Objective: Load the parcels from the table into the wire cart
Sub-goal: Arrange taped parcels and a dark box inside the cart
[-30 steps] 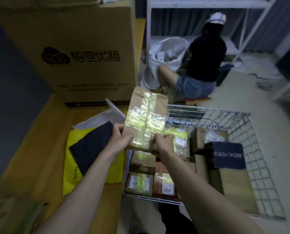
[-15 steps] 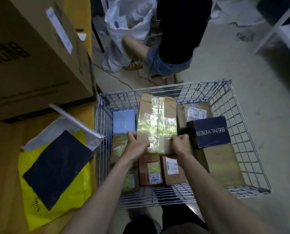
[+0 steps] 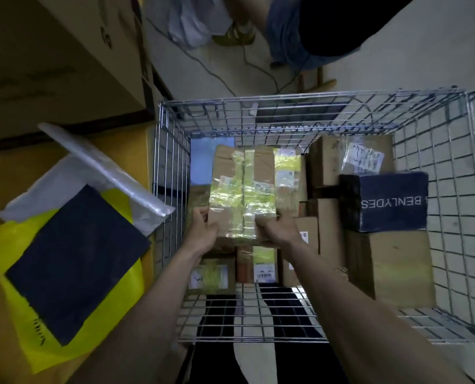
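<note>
Both my hands hold a flat brown cardboard parcel (image 3: 243,189) wrapped in shiny clear tape, over the left half of the wire cart (image 3: 314,96). My left hand (image 3: 203,231) grips its near left corner and my right hand (image 3: 279,231) grips its near right corner. Below it, several taped cardboard parcels fill the cart, among them a dark blue box (image 3: 383,200) printed BENLYDES on the right. On the yellow table (image 3: 3,314) to the left lie a yellow mailer bag (image 3: 120,314), a dark flat packet (image 3: 75,261) on top of it, and a white plastic bag (image 3: 98,164).
A big cardboard carton (image 3: 50,51) stands at the back of the table. Beyond the cart a person (image 3: 314,26) sits on the floor beside a white sack (image 3: 192,23), with cables on the floor. My legs show below the cart's near rim.
The parcel has gone from above the table edge out over the cart and lower, towards the parcels inside. My view has tilted down.
</note>
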